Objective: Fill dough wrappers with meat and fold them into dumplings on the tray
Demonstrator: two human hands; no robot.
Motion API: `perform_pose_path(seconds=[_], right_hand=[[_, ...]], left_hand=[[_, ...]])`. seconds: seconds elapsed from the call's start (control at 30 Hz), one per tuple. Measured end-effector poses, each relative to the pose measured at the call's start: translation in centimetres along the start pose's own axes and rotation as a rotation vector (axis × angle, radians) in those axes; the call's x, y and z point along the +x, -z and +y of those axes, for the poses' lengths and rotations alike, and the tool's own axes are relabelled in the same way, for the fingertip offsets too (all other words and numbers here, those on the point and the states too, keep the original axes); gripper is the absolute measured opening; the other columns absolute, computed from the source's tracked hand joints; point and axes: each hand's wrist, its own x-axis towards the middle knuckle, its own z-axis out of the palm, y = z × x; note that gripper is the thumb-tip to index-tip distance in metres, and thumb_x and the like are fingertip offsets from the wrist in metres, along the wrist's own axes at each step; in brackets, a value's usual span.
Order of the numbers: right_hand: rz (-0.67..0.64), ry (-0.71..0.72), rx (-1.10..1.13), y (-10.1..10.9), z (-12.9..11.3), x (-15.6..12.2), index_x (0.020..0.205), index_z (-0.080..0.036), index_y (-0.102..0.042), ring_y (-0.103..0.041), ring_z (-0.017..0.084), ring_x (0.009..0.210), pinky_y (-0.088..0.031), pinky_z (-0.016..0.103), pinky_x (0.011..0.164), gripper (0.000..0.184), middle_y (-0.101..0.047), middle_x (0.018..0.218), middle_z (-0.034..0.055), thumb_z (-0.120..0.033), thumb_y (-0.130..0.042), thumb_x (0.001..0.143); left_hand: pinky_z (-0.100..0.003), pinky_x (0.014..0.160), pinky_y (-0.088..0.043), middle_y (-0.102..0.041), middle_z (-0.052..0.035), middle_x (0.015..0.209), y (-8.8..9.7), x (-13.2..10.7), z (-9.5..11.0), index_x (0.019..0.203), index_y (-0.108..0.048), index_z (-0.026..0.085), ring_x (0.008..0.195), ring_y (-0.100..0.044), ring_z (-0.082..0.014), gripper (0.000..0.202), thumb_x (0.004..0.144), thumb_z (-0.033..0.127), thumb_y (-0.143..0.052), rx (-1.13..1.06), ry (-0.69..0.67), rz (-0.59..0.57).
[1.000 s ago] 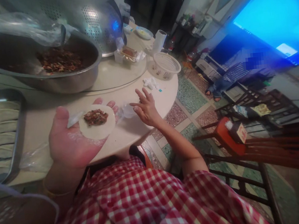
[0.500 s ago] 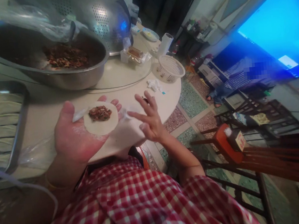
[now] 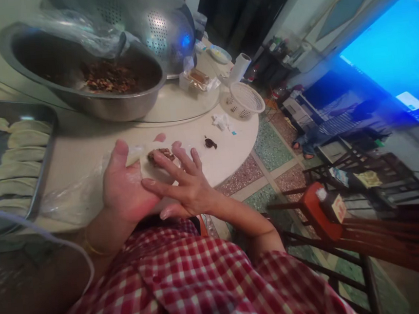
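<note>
On the flat palm of my left hand [image 3: 126,191] lies a round white dumpling wrapper [image 3: 147,170] with a mound of dark chopped filling [image 3: 157,156] at its middle. My right hand [image 3: 192,190] reaches over the wrapper's near right side with its fingers spread. Its fingertips hide part of the wrapper and filling; whether they press on the dough I cannot tell. Left of my hands, a metal tray [image 3: 52,158] holds several folded dumplings [image 3: 14,170]. Behind them stands a steel bowl [image 3: 117,109] with more filling and a handle sticking up inside.
A perforated steel colander [image 3: 171,13] leans behind the bowl. On the round table [image 3: 192,129] are a white plastic basket [image 3: 250,99], crumpled tissue [image 3: 221,122] and a small dark scrap [image 3: 210,142]. Wooden chairs [image 3: 319,211] stand to the right. Another person sits farther off.
My right hand has come left, from beside the wrapper to over it. My left hand with the wrapper has shifted slightly right in view, and so has the whole scene.
</note>
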Motion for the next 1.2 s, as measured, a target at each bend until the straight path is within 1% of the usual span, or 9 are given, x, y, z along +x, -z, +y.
perform_pose_path(seconds=[0.13,0.27,0.43,0.53,0.7,0.83,0.97,1.07,1.2], right_hand=[[0.007,-0.012,-0.006,0.6,-0.5,0.8,0.146,-0.042,-0.058,-0.015,0.033,0.163,0.009,0.056,0.131,0.080,-0.044,0.166,-0.0021,-0.090,-0.048,0.082],[0.123,0.015,0.024,0.7,1.1,-1.0,0.142,-0.041,-0.062,-0.007,0.031,0.164,0.006,0.056,0.132,0.072,-0.049,0.162,-0.0017,-0.085,-0.048,0.086],[-0.025,-0.522,0.042,-0.5,5.9,-2.9,0.132,-0.032,-0.071,-0.014,0.039,0.162,-0.014,0.072,0.126,0.047,-0.035,0.170,0.0023,-0.054,-0.044,0.101],[-0.161,-0.620,0.055,-1.7,7.4,-2.4,0.123,-0.028,-0.077,-0.018,0.038,0.161,-0.018,0.071,0.125,0.042,-0.034,0.170,0.0055,-0.047,-0.044,0.104],[-0.249,-0.572,0.085,-2.6,8.0,-1.5,0.111,-0.029,-0.081,-0.015,0.037,0.162,-0.015,0.070,0.127,0.038,-0.033,0.171,0.0015,-0.048,-0.048,0.103],[-0.107,-0.572,0.090,-1.5,7.8,-2.0,0.119,-0.027,-0.078,-0.016,0.036,0.162,-0.018,0.071,0.125,0.046,-0.039,0.168,0.0044,-0.048,-0.039,0.105],[0.043,-0.337,0.098,0.0,4.9,-2.0,0.132,-0.032,-0.071,-0.005,0.033,0.164,-0.010,0.068,0.128,0.054,-0.040,0.166,0.0014,-0.061,-0.037,0.101],[-0.010,-0.164,0.059,0.1,1.8,-0.8,0.136,-0.038,-0.067,-0.002,0.036,0.164,0.001,0.065,0.129,0.066,-0.043,0.166,-0.0013,-0.080,-0.047,0.089],[-0.079,-0.105,0.006,-0.6,-0.3,0.5,0.147,-0.044,-0.056,-0.010,0.036,0.163,0.004,0.062,0.129,0.070,-0.041,0.167,-0.0009,-0.081,-0.051,0.088]], left_hand=[[-0.056,0.104,-0.057,-0.078,-0.0128,0.117,0.0,-0.4,-0.2,0.142,-0.056,0.020,0.133,-0.063,-0.0338,0.069,0.100,0.068,-0.030,-0.019,-0.009,0.011],[-0.048,0.092,-0.064,-0.075,-0.0168,0.123,0.5,-0.3,0.2,0.144,-0.054,0.018,0.123,-0.070,-0.0318,0.067,0.101,0.066,-0.033,0.007,-0.068,-0.043],[-0.050,0.101,-0.059,-0.068,-0.0220,0.134,0.5,0.3,0.5,0.144,-0.051,0.014,0.128,-0.066,-0.0326,0.070,0.100,0.066,-0.035,-0.018,-0.140,0.013],[-0.051,0.104,-0.057,-0.067,-0.0233,0.135,0.4,0.7,0.3,0.142,-0.052,0.013,0.129,-0.066,-0.0330,0.071,0.099,0.067,-0.036,-0.014,-0.160,0.041],[-0.052,0.108,-0.054,-0.066,-0.0229,0.135,0.4,0.9,0.1,0.141,-0.053,0.013,0.129,-0.065,-0.0331,0.070,0.098,0.066,-0.039,-0.021,-0.169,0.062],[-0.053,0.112,-0.051,-0.067,-0.0212,0.133,0.0,1.1,0.0,0.139,-0.055,0.013,0.129,-0.064,-0.0325,0.067,0.099,0.064,-0.039,-0.039,-0.167,0.102],[-0.052,0.110,-0.052,-0.072,-0.0177,0.121,-0.3,1.3,-0.1,0.137,-0.058,0.014,0.126,-0.066,-0.0312,0.068,0.101,0.065,-0.030,-0.005,-0.137,0.105],[-0.055,0.113,-0.049,-0.074,-0.0141,0.116,-0.3,1.1,-0.2,0.140,-0.057,0.015,0.129,-0.064,-0.0319,0.068,0.102,0.064,-0.031,-0.020,-0.080,0.051],[-0.062,0.116,-0.043,-0.075,-0.0120,0.117,0.1,0.7,-0.1,0.140,-0.058,0.019,0.133,-0.062,-0.0328,0.066,0.101,0.066,-0.033,-0.032,-0.040,0.010]])
